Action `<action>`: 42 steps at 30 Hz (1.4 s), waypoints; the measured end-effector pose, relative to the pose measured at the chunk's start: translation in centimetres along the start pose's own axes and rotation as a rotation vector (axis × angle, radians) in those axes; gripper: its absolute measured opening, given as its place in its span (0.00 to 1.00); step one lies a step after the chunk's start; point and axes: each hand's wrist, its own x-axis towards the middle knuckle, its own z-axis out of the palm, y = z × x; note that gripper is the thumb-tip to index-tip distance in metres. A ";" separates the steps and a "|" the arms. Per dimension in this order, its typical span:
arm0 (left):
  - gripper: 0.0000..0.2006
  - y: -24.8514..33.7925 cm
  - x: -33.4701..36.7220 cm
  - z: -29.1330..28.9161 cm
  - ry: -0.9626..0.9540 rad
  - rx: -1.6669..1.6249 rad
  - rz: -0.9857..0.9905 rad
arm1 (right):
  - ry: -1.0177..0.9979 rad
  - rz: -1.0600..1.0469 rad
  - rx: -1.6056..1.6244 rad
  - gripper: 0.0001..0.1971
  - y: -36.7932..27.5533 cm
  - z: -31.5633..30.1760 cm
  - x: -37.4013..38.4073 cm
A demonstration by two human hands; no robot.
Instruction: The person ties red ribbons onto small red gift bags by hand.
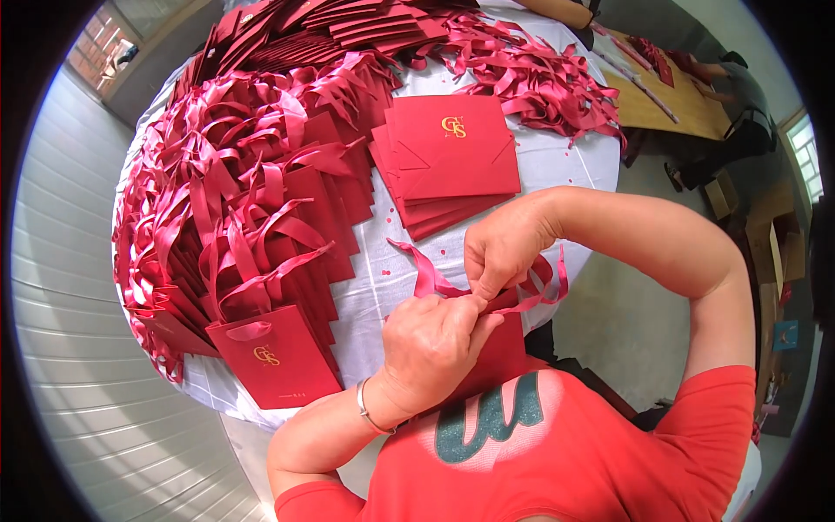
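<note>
A red paper gift bag is close against my body at the table's near edge, mostly hidden by my hands. At its top edge my left hand is closed, with a bracelet on the wrist. My right hand bends in from the right, its fingertips pinched together and meeting the left fingertips. Between them runs a pink satin ribbon. One tail sticks out to the left, and a loop curls to the right of the bag. The exact spot where the fingers grip is hidden.
Flat red bags lie stacked just beyond my hands. Many ribboned bags crowd the left of the white-covered table. Loose ribbons heap at the far right, by more folded bags. Another person is at a wooden table.
</note>
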 end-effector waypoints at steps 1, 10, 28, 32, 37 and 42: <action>0.15 -0.1 0.1 0.1 0.002 -0.002 0.006 | -0.071 -0.007 0.095 0.14 0.7 -0.3 0.5; 0.16 0.0 -0.2 0.4 -0.047 -0.028 -0.017 | -0.018 -0.079 0.283 0.09 2.4 1.2 0.5; 0.15 -0.4 -0.5 0.8 -0.112 -0.104 -0.185 | 0.941 -0.472 0.329 0.09 2.3 3.6 3.3; 0.16 -0.3 -0.5 0.6 -0.116 -0.057 -0.133 | 1.027 -0.314 -0.078 0.10 1.8 3.4 3.7; 0.16 -0.4 -0.5 0.7 -0.092 -0.066 -0.127 | 1.064 -0.366 -0.091 0.10 0.4 3.3 5.0; 0.16 -0.4 -0.5 0.8 -0.106 -0.074 -0.160 | 1.075 -0.350 -0.141 0.12 -0.3 3.5 5.7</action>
